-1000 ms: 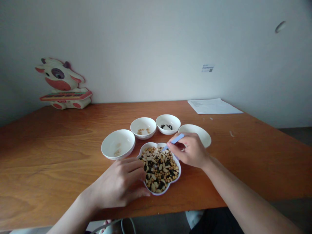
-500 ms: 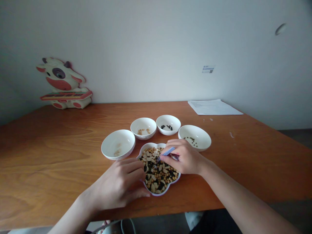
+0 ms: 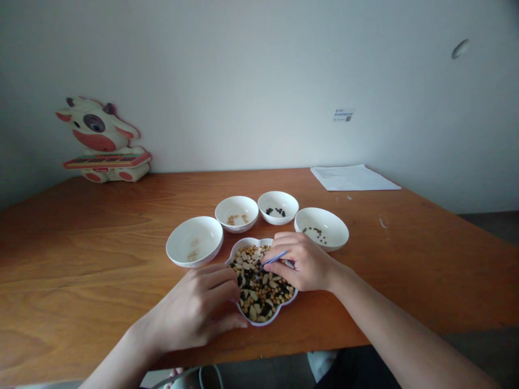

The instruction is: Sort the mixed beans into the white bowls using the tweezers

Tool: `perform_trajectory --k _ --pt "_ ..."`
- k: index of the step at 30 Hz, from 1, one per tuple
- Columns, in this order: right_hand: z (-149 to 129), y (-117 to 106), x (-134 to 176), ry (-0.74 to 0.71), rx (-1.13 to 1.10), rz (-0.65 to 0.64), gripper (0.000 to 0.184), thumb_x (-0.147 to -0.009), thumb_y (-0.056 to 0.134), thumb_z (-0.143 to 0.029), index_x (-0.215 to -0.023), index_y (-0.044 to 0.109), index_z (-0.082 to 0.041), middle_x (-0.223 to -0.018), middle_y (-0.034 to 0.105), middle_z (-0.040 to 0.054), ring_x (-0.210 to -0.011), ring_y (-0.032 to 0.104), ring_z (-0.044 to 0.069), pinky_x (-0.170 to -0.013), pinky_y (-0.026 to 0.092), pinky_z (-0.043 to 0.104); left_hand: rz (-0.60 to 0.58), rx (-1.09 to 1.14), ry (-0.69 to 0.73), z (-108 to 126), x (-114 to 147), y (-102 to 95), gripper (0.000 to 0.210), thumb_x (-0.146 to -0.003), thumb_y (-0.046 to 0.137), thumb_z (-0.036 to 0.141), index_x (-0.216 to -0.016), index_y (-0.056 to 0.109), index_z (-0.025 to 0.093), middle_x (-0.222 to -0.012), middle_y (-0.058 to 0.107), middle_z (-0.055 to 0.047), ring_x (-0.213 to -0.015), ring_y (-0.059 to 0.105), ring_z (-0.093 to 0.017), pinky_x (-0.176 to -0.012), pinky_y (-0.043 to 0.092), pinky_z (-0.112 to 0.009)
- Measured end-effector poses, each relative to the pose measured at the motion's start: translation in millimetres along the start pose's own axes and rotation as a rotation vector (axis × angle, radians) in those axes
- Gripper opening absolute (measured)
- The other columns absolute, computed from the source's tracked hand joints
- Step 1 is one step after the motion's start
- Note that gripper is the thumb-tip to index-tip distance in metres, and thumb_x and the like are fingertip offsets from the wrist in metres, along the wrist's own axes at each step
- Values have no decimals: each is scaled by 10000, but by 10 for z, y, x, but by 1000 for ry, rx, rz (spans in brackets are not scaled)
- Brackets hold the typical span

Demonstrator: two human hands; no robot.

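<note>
A white flower-shaped dish [image 3: 264,323] stands near the table's front edge, filled with mixed black beans, yellow beans and pale peanut halves [image 3: 253,313]. My left hand [image 3: 203,302] grips its left rim, thumb low and fingers curled over the side. Over the upper right of the dish, my right hand [image 3: 310,263] pinches blue-purple tweezers [image 3: 277,257]. Their tips reach down among the beans; whether they hold one I cannot tell. Behind the dish, white bowls curve in an arc: one with pale pieces [image 3: 174,248], one with yellow beans [image 3: 237,203], one with black beans [image 3: 279,199], one with small green beans [image 3: 332,229].
A cow-shaped toy keyboard [image 3: 106,143] stands at the back left of the wooden table [image 3: 101,227]. Papers [image 3: 354,178] lie at the back right, near the wall. Below the front edge a cable [image 3: 211,373] hangs.
The tweezers have tilted lower and shifted slightly within my right hand's pinch. The whole view has slid a little; my left hand still holds the dish.
</note>
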State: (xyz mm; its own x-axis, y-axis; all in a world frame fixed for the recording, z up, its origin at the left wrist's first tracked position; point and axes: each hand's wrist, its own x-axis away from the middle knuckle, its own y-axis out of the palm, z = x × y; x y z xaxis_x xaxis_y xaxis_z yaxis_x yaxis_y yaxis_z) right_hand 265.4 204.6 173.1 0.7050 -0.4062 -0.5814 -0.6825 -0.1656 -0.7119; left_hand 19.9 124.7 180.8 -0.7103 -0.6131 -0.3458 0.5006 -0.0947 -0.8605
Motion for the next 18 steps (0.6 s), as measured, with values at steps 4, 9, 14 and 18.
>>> perform_trajectory --k 4,9,14,18 --pt "-10 0 3 -4 -7 3 108 -870 673 -180 -791 730 -134 -722 721 45 -668 604 164 -619 459 289 -11 -6 -9 -10 10 7 186 -955 640 248 -812 550 170 -792 579 -16 -692 521 -164 -604 364 -291" --pt "-13 -6 -6 -16 -19 19 115 -869 671 -177 -780 727 -129 -719 720 49 -661 607 160 -607 453 281 -36 -6 -14 -18 19 7 192 -973 620 270 -825 551 169 -811 586 -22 -718 523 -174 -614 356 -304" --pt "-8 -6 14 -13 -3 15 130 -877 661 -189 -781 726 -131 -714 714 53 -655 598 163 -601 444 287 -51 -9 -25 -10 -3 5 172 -979 613 269 -849 559 169 -838 594 -28 -724 527 -173 -626 372 -303" --pt "0 4 39 0 6 -21 140 -890 653 -212 -802 728 -132 -729 712 55 -672 603 167 -615 445 297 -32 -18 -14 -16 -2 15 174 -983 602 279 -854 573 166 -820 593 -32 -715 533 -175 -625 388 -300"
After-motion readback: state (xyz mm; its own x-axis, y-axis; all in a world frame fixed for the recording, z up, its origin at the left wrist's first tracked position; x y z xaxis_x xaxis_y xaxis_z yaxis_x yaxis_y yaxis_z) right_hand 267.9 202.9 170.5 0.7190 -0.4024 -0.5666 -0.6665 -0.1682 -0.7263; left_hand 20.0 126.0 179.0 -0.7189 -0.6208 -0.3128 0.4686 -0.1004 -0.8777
